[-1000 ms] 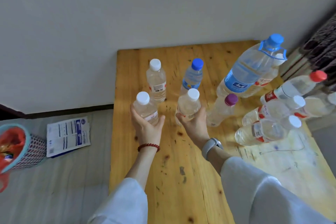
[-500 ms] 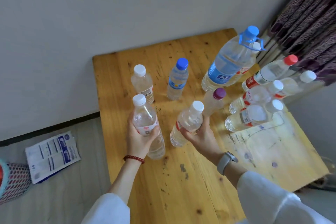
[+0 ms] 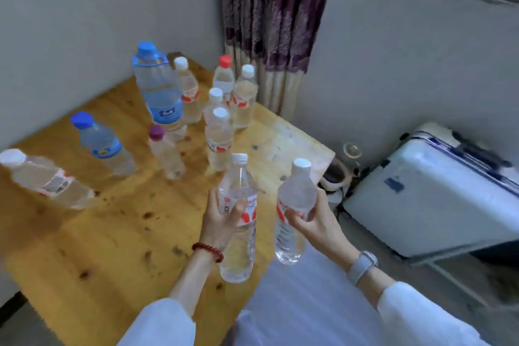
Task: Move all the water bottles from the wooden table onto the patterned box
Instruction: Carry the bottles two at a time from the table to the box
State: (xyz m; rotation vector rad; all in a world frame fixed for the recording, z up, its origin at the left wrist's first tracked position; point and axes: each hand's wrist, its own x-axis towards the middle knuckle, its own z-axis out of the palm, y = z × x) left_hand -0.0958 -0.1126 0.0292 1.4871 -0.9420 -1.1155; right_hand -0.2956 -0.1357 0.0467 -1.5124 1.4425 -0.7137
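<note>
My left hand (image 3: 222,222) grips a clear white-capped water bottle (image 3: 238,244) with a red label, lifted above the right part of the wooden table (image 3: 106,233). My right hand (image 3: 314,222) holds a second white-capped bottle (image 3: 292,205) in the air just past the table's right edge. Several more bottles stand on the table: a big blue-capped one (image 3: 158,93), a small blue-capped one (image 3: 102,143), a purple-capped one (image 3: 165,152), a red-capped one (image 3: 223,76) and white-capped ones, one (image 3: 45,177) at the far left. The patterned box is not in view.
A white hard-shell suitcase (image 3: 438,199) lies on the floor to the right of the table. A purple and cream curtain (image 3: 272,25) hangs behind the table's far corner. Grey walls close off the back and left. Cables and small items (image 3: 337,177) sit between table and suitcase.
Both hands have lifted their bottles off the table and carried them to the right. The view has swung right, so the curtain and suitcase now show and the floor items at left are gone.
</note>
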